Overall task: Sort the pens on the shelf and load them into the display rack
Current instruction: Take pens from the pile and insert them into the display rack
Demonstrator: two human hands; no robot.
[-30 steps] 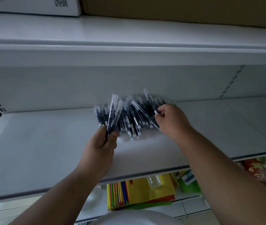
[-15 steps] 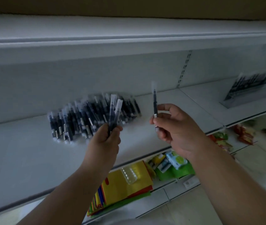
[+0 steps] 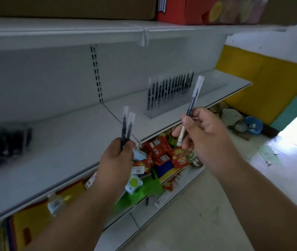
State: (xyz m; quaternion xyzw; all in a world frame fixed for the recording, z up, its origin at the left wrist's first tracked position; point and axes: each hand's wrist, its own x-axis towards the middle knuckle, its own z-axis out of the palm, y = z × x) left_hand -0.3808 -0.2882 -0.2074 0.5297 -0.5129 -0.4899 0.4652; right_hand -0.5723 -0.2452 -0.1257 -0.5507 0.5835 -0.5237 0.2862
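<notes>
Left hand [image 3: 116, 156]: fingers curled round the lower ends of two pens [image 3: 126, 126], held upright, clear caps on top, in front of the shelf [image 3: 68, 153]. Right hand [image 3: 204, 134]: thumb and fingers pinching a single pen [image 3: 191, 107], tilted with its clear cap up and to the right, held out past the shelf's front edge. Display rack [image 3: 169, 93]: stands on the shelf behind and between the two hands, near the shelf's right end, one row of dark pens upright in it, blurred. Pile of pens [image 3: 2, 142]: lies on the shelf at its far left, well apart from the rack, blurred and dark. Below the shelf: a lower tier with red packets [image 3: 164, 153], yellow and green goods. Above the shelf: an upper board bearing a red box [image 3: 173, 9] and brown cartons. Right of the shelf: pale floor, yellow wall, a blue bowl [image 3: 253, 125].
</notes>
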